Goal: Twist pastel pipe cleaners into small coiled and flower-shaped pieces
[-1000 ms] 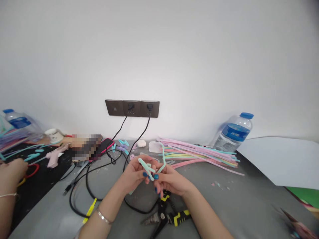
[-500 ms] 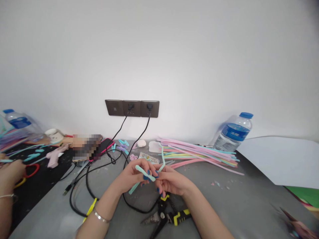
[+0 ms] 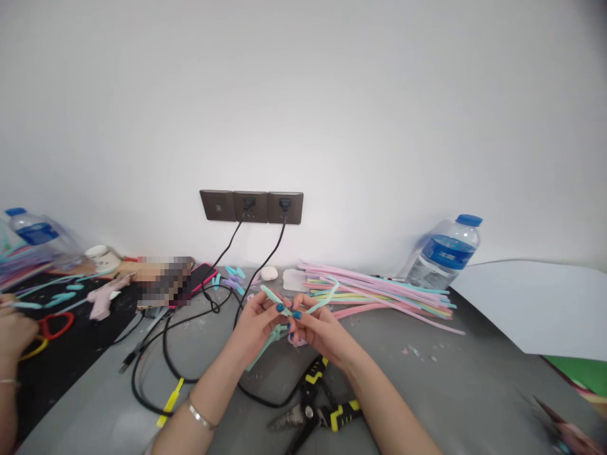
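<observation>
We have the mint pipe cleaner (image 3: 271, 294) raised over the middle of the table (image 3: 403, 392), short of its far edge by the wall. Our left hand (image 3: 258, 325) pinches it between thumb and fingers, and our right hand (image 3: 322, 325) grips it just beside; its two ends stick out to either side. If either pinch loosens, we think the bend could spring open, and if we twist too hard in one spot, the wire inside might kink or snap. A green strip (image 3: 271, 341) hangs below our left hand; whether it joins the held piece we cannot tell, but a tug there could pull the shape askew. Towards the near edge, the pliers (image 3: 309, 411) lie close to our right forearm, so lowering it carelessly could knock them. The black cable (image 3: 270, 404) loops beneath our hands and might snag a dangling end. Towards the far edge, the pile of pipe cleaners (image 3: 379, 292) sits near the upright tip, which could catch.
</observation>
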A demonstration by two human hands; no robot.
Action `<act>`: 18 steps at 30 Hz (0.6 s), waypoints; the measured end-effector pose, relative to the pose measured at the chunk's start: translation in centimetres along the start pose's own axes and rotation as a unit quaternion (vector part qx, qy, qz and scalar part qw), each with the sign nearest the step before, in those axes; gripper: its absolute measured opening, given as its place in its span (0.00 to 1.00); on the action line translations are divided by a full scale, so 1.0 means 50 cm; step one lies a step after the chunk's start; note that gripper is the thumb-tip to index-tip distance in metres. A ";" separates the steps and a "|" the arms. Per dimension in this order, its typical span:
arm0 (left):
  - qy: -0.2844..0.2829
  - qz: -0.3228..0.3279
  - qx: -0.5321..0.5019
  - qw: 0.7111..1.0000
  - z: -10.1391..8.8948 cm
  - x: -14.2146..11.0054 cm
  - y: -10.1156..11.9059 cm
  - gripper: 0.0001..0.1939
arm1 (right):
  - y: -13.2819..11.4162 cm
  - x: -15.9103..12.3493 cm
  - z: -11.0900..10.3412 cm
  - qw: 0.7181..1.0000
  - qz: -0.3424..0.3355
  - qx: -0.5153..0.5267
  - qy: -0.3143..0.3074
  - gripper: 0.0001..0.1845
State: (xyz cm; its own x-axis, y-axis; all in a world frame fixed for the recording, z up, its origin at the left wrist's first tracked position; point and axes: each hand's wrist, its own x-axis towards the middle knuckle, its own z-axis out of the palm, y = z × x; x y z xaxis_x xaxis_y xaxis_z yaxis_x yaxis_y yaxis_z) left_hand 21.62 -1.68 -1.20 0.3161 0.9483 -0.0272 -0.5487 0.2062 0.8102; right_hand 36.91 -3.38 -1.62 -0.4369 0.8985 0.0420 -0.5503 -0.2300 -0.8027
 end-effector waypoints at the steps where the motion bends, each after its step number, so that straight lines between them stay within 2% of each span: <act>1: 0.002 0.003 -0.006 1.000 0.000 0.000 -0.002 0.13 | 0.001 0.000 0.001 1.000 0.004 0.002 -0.006 0.16; 3: 0.019 0.003 -0.023 1.000 0.001 0.001 -0.004 0.14 | 0.002 -0.001 0.001 1.000 0.007 0.001 -0.008 0.16; 7: 0.054 -0.015 -0.050 0.997 -0.005 0.005 -0.007 0.16 | 0.005 0.002 -0.006 0.999 0.000 -0.038 0.028 0.17; 12: 0.069 -0.038 -0.077 0.994 -0.011 0.009 -0.008 0.16 | 0.009 0.009 -0.016 0.992 -0.016 -0.115 0.059 0.16; 18: 0.064 -0.038 -0.092 0.993 -0.006 0.009 -0.008 0.16 | 0.007 0.006 -0.014 0.988 -0.023 -0.145 0.047 0.16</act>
State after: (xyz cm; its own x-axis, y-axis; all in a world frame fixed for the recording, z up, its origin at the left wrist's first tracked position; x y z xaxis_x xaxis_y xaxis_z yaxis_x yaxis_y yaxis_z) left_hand 21.73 -1.25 -1.72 0.2684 0.9485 -0.1684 -0.6629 0.3087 0.6821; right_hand 37.09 -2.91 -2.29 -0.3399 0.9397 0.0382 -0.3354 -0.0831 -0.9384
